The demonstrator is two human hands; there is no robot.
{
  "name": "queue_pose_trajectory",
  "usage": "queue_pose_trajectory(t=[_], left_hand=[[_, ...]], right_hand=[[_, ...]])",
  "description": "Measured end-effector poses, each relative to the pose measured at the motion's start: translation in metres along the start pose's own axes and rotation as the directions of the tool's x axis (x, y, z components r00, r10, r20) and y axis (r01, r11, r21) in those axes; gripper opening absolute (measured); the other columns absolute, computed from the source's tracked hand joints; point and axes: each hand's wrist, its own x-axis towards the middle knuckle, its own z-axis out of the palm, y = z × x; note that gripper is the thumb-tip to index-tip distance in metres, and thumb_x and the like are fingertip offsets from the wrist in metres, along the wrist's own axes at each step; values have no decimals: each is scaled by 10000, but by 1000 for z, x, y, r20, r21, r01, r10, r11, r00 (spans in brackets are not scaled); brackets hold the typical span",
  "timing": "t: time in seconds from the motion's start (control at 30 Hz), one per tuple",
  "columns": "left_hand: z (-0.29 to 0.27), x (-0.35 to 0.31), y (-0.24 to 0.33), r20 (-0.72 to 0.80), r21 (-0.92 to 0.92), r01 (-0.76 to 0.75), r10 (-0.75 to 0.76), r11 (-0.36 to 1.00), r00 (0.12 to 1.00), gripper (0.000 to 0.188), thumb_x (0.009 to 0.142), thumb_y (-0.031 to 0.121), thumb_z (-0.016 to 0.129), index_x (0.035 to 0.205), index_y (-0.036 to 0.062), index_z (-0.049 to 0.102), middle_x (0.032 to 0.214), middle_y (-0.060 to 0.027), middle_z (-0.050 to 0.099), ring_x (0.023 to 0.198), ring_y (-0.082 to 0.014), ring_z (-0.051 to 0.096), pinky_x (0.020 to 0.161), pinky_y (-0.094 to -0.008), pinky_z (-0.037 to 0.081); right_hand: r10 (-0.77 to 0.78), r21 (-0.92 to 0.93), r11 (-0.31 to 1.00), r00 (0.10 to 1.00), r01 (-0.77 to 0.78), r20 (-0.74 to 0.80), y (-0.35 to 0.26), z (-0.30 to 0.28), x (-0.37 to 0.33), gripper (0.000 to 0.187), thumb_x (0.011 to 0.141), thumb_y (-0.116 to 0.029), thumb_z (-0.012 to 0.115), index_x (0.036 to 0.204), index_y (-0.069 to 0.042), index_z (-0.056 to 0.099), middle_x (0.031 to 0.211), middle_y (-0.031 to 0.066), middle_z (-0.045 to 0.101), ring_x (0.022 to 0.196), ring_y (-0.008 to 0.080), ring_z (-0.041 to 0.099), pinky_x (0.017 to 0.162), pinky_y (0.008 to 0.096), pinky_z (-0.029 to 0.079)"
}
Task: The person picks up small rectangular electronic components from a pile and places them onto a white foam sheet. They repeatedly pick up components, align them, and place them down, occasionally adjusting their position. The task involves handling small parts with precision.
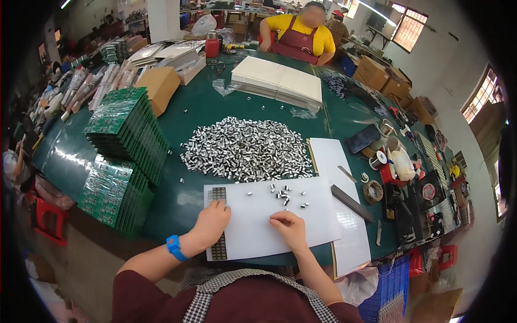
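My left hand [214, 219], a blue band at its wrist, rests over a narrow dark strip [219, 250] divided into small square cells. Its fingers are curled down on the strip, and whatever they hold is hidden. The strip lies along the left side of a white sheet [258, 231]. My right hand [291, 229] is over the middle of this sheet with thumb and fingers pinched together; I cannot make out anything between them. Just beyond its fingertips several small silvery cylindrical parts [285, 196] lie scattered. Farther back is a large heap of similar parts [245, 148].
Green circuit boards [121, 134] stand in tall stacks at the left. A pile of cream sheets [277, 81] lies at the back, near a seated person [301, 35] in yellow. At the right are a dark bar [350, 203], a phone [363, 138] and a solder spool [380, 157].
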Motion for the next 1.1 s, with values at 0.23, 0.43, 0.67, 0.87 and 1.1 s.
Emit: queue_pose_trajectory(t=[0.23, 0.43, 0.67, 0.87, 1.1], left_hand=[[28, 9, 20, -169, 556, -81, 208, 827, 963, 116, 579, 29, 623, 661, -53, 621, 682, -190, 614, 722, -290, 614, 585, -336, 529], [-8, 15, 4, 59, 47, -88, 85, 995, 995, 200, 631, -6, 618, 813, -76, 664, 808, -211, 657, 749, -277, 650, 653, -308, 532], [-10, 12, 31, 340, -922, 296, -157, -249, 927, 309, 811, 0, 609, 1114, -53, 578, 866, -117, 675, 810, -144, 637, 709, -259, 513], [1, 10, 43, 335, -899, 244, -211, -364, 918, 328, 845, 64, 607, 1164, 9, 555, 911, -96, 668, 837, -145, 645, 766, -264, 519], [-7, 15, 42, 436, -838, 345, -139, -424, 889, 336, 849, 84, 618, 1164, -3, 544, 878, -75, 680, 847, -149, 652, 783, -258, 512]], right_hand=[[-3, 40, 999, 1000, 2, 9, -4, 5, -3, 107, 778, 32, 659, 885, 33, 653, 911, 63, 626, 842, 125, 609, 767, 241, 492], [29, 71, 997, 999, -27, -25, 1, 3, -2, 228, 786, 26, 655, 1012, 17, 624, 925, 58, 638, 859, 126, 618, 785, 242, 500], [-327, -294, 899, 944, 326, 47, -37, 27, -20, 405, 775, -15, 659, 1169, -22, 563, 988, 112, 648, 896, 201, 640, 800, 302, 508], [-446, -462, 790, 895, 402, 16, -55, 29, -24, 466, 770, -15, 656, 1216, -36, 525, 973, 117, 651, 885, 239, 646, 791, 333, 512], [-379, -307, 884, 925, 352, -32, -51, 25, -21, 515, 765, 14, 656, 1249, -53, 493, 898, 78, 666, 814, 208, 658, 762, 310, 526]])
